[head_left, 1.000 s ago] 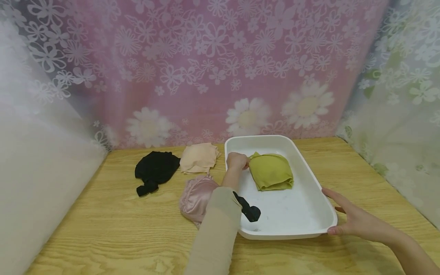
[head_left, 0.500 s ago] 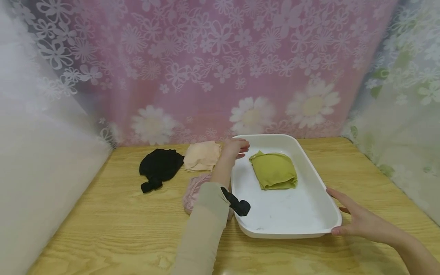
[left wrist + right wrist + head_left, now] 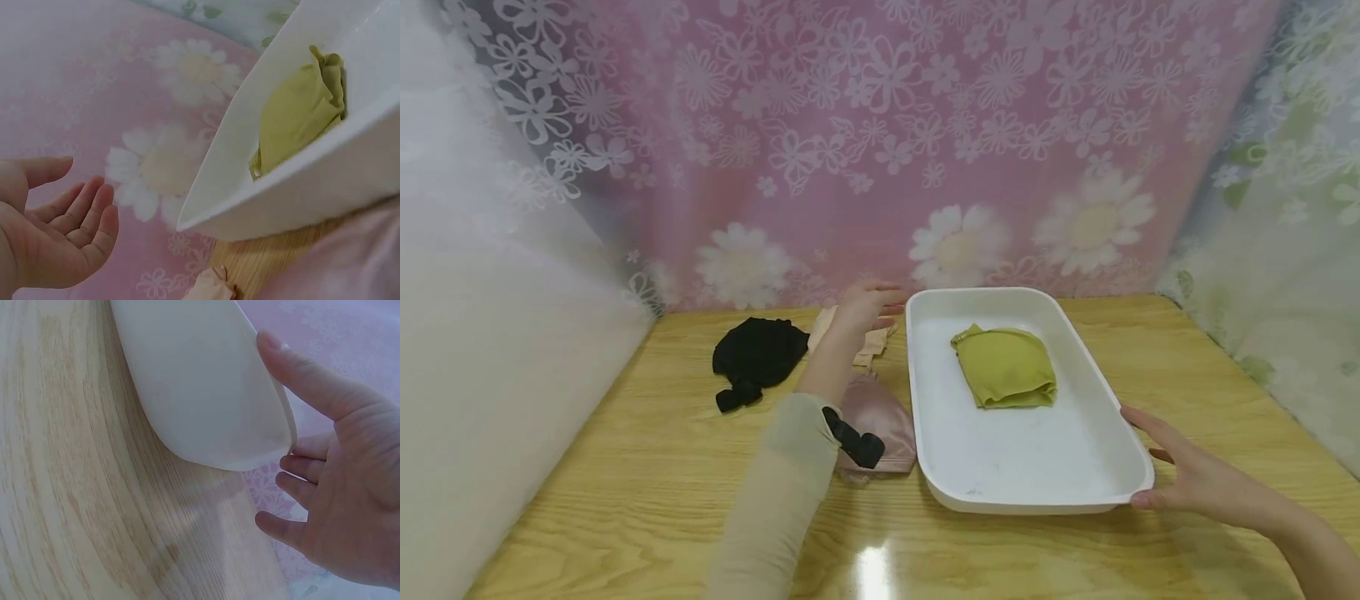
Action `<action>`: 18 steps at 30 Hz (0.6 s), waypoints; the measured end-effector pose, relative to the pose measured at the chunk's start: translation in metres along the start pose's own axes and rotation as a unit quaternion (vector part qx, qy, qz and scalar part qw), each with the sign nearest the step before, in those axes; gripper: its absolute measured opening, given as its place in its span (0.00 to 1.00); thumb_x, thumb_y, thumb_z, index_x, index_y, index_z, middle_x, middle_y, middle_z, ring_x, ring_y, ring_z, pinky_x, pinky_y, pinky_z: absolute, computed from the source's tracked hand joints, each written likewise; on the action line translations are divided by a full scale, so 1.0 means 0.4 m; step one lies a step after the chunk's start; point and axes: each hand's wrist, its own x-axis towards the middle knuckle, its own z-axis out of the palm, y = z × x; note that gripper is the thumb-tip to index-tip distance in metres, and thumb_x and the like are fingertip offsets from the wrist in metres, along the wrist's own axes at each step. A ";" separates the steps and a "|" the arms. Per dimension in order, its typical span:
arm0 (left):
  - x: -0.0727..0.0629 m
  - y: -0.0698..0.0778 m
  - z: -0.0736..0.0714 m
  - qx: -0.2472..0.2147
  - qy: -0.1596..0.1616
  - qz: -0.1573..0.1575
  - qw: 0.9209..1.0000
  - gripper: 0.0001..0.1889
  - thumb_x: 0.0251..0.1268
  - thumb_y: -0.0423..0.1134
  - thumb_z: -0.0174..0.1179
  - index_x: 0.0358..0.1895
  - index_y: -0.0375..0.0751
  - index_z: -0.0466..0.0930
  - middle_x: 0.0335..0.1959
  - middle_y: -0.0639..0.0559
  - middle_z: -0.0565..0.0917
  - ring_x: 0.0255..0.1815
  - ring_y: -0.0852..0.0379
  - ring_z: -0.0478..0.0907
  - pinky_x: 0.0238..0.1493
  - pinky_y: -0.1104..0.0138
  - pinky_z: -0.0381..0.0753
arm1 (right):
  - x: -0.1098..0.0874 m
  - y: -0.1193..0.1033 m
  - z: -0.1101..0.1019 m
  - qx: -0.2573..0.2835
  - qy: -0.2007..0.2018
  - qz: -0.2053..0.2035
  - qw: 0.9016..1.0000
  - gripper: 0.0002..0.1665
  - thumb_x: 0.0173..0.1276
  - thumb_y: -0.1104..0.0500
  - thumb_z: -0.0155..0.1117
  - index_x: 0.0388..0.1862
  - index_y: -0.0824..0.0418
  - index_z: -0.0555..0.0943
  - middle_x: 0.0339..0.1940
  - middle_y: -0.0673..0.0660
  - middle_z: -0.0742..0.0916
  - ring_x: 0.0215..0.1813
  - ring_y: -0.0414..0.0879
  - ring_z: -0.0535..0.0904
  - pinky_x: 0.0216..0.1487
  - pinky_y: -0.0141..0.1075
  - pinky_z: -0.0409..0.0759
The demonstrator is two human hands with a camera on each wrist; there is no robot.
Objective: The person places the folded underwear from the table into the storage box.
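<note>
left hand (image 3: 863, 308) now outside white tray (image 3: 1000, 462), beige garment (image 3: 871, 344) beneath it

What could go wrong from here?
The bare right hand touches the white rectangular tray only near one corner; a bump might swivel it.
The pink satin garment lies right beside the tray, so a shift could snag it.
The peach cloth garment seems to meet the black cloth garment; lifting one may drag both.

I'm seeing room opening over tabletop (image 3: 610, 483), left of black garment (image 3: 758, 354); wall of white tray (image 3: 1030, 454) standing between left hand (image 3: 859, 310) and green garment (image 3: 1007, 367); pink garment (image 3: 882, 417) crowding tray's left side.
</note>
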 end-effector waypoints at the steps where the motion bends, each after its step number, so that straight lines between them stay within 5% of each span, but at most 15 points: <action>1: -0.005 -0.003 -0.014 0.008 0.003 0.000 1.000 0.19 0.65 0.38 0.58 0.58 0.37 0.74 0.52 0.42 0.79 0.53 0.47 0.75 0.55 0.58 0.74 | 0.001 0.001 0.000 -0.001 -0.001 0.001 1.000 0.59 0.53 0.67 0.70 0.75 0.57 0.44 0.65 0.27 0.50 0.59 0.16 0.50 0.45 0.24 0.70; 8: -0.035 -0.034 -0.095 0.026 0.005 -0.006 1.000 0.20 0.68 0.36 0.54 0.60 0.34 0.70 0.56 0.40 0.75 0.56 0.44 0.73 0.57 0.57 0.72 | -0.001 0.007 0.000 -0.010 0.001 0.012 1.000 0.58 0.53 0.67 0.70 0.75 0.57 0.45 0.64 0.26 0.51 0.57 0.18 0.52 0.43 0.27 0.73; 12: -0.053 -0.058 -0.136 0.059 0.008 -0.011 0.998 0.20 0.68 0.37 0.54 0.60 0.34 0.70 0.55 0.40 0.76 0.55 0.45 0.74 0.56 0.56 0.72 | 0.000 0.006 -0.001 -0.010 -0.006 0.019 1.000 0.58 0.54 0.66 0.70 0.75 0.57 0.43 0.68 0.39 0.51 0.65 0.49 0.59 0.43 0.28 0.73; 15: -0.068 -0.080 -0.166 0.081 0.010 -0.017 0.997 0.20 0.67 0.36 0.55 0.60 0.34 0.71 0.55 0.39 0.76 0.54 0.45 0.75 0.56 0.56 0.73 | 0.001 0.005 -0.002 -0.007 -0.014 0.027 1.000 0.59 0.55 0.66 0.69 0.76 0.57 0.41 0.69 0.54 0.52 0.58 0.70 0.60 0.42 0.28 0.73; 18: -0.080 -0.104 -0.196 0.093 0.009 -0.025 0.995 0.20 0.66 0.35 0.56 0.59 0.32 0.71 0.54 0.38 0.77 0.54 0.45 0.75 0.55 0.55 0.73 | 0.002 0.005 -0.002 -0.010 -0.012 0.027 0.999 0.59 0.55 0.66 0.69 0.76 0.57 0.41 0.70 0.52 0.52 0.57 0.70 0.60 0.41 0.29 0.73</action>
